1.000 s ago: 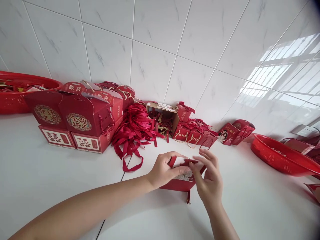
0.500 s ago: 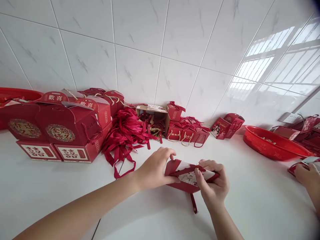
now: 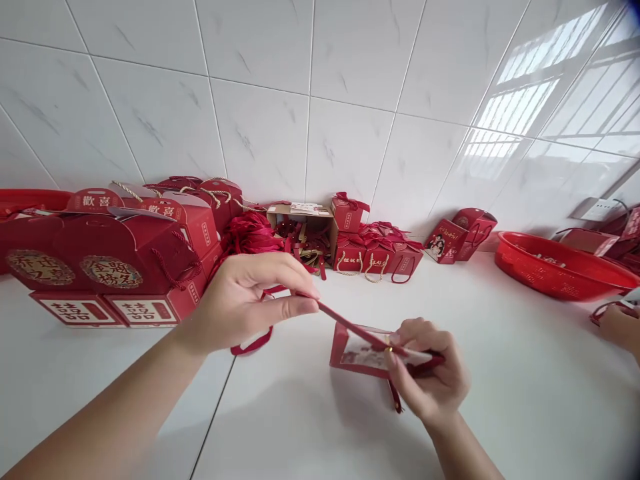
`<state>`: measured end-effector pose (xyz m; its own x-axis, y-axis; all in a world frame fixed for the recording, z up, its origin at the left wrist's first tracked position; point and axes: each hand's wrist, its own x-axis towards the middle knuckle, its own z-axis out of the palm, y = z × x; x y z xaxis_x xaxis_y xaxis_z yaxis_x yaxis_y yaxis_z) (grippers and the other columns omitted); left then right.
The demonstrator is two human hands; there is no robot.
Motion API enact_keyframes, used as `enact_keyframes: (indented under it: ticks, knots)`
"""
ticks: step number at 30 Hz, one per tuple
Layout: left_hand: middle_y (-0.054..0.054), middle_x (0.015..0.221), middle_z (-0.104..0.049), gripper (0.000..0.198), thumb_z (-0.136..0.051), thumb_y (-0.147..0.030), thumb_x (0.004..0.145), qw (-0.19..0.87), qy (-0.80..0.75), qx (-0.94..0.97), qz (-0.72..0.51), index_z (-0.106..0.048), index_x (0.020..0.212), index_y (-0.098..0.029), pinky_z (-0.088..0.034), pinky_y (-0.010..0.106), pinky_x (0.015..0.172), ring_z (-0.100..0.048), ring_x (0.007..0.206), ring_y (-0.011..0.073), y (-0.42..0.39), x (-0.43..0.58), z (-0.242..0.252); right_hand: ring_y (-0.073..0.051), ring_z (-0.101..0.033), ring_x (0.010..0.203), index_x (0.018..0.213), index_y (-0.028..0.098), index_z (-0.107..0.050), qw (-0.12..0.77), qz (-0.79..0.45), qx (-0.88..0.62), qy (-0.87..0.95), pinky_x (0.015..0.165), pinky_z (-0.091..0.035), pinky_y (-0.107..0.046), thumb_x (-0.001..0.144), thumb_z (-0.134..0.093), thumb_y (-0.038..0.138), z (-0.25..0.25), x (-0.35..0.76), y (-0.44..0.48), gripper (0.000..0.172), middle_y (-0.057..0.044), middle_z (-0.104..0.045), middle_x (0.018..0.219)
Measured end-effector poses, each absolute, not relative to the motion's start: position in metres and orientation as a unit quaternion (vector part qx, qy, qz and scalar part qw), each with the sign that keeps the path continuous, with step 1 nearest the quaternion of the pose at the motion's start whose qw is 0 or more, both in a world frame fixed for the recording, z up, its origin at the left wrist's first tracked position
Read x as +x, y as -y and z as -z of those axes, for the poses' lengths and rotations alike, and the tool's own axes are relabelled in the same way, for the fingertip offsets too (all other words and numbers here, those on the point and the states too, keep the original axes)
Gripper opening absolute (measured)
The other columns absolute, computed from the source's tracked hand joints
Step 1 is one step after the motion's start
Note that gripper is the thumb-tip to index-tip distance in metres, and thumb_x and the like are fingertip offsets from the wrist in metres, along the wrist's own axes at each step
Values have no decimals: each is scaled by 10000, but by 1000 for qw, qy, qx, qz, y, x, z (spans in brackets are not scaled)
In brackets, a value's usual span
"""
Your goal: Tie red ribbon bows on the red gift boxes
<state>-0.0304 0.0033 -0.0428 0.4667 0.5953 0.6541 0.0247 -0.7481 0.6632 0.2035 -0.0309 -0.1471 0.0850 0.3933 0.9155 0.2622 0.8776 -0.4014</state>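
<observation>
My left hand [image 3: 260, 300] is closed, thumb and fingers pinching the end of a narrow dark red strap [image 3: 345, 321]. The strap runs taut and slanting down to my right hand [image 3: 433, 363], which is closed on a small red gift box [image 3: 340, 347]. My right thumb presses by a small gold stud [image 3: 389, 349] where strap and box meet. The box is tilted, with a pale printed panel facing up. A short strap end [image 3: 395, 395] hangs below it. My right fingers hide the box's far end.
Stacked red gift boxes [image 3: 150, 257] stand left, beside a heap of red ribbons [image 3: 250, 233]. An open carton [image 3: 300, 210] and small ribboned boxes [image 3: 377, 259] line the tiled wall. At right are a red plastic basin [image 3: 560, 273] and another person's hand [image 3: 620, 330].
My left hand has left the box's side and moved left and up, drawing the strap out straight. My right hand stays on the box. The view has shifted slightly.
</observation>
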Motion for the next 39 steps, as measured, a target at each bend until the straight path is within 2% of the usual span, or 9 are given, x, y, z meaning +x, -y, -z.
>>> enact_keyframes:
  ticks: [3,5,7,11,16,22,25,33,39]
  knots:
    - [-10,722,-678,96,-688,-188,798,351,-190,752,-524,-718,870,-243,-522,209,575,-627,642,113,17,-24,42,-162,-544,595,870,171,-517,675,-44,-178,715,500,-457,-332,681,-624,50,148,190,40,249,-27,-553,700]
    - [-48,688,-642,228,-670,-168,814,375,-203,742,-517,-663,1017,-270,-512,175,569,-595,597,78,27,-17,46,-158,-546,580,878,160,-524,662,-36,-155,732,477,-461,-328,675,-631,62,148,184,45,249,-38,-567,710]
    - [-61,695,-636,264,-674,-132,801,372,-208,763,-487,-638,1024,-269,-514,160,601,-599,613,70,30,-11,49,-159,-555,575,889,159,-530,656,-24,-149,740,458,-464,-320,675,-637,67,147,183,47,256,-40,-574,706]
    - [-4,849,-721,192,-570,-89,859,320,-200,842,-387,-698,903,-225,-535,186,698,-672,771,118,22,-8,54,-161,-566,561,899,193,-535,652,2,-177,737,447,-480,-318,691,-638,85,144,188,46,256,-22,-581,682]
    - [43,1108,-705,389,-516,-44,856,297,-160,886,-318,-645,1165,-242,-524,277,884,-652,1023,184,14,-10,60,-154,-563,551,890,202,-528,655,4,-184,732,454,-494,-321,714,-627,110,144,190,42,221,-15,-580,672]
    - [104,982,-675,301,-577,-58,792,243,-218,893,-311,-725,1025,-178,-533,263,724,-638,839,176,21,0,71,-159,-574,550,884,200,-530,656,-2,-187,731,460,-492,-319,701,-633,91,145,190,41,237,-19,-592,675]
    - [72,892,-690,335,-571,-44,787,292,-253,866,-318,-720,1048,-193,-530,230,650,-643,762,154,26,5,73,-160,-575,548,877,204,-523,658,1,-198,726,465,-498,-321,703,-631,93,144,190,41,233,-20,-599,676]
    - [40,887,-745,160,-612,-233,844,411,-313,789,-332,-681,981,-188,-562,242,727,-692,845,177,28,8,71,-162,-575,558,884,209,-512,659,-2,-211,722,473,-503,-322,711,-616,94,143,191,40,232,-23,-600,682]
    - [34,831,-724,125,-587,-260,863,407,-307,805,-304,-679,900,-184,-528,247,709,-656,785,161,32,7,64,-167,-576,564,894,215,-516,665,-15,-214,715,473,-500,-321,718,-621,97,144,191,39,236,-22,-599,688]
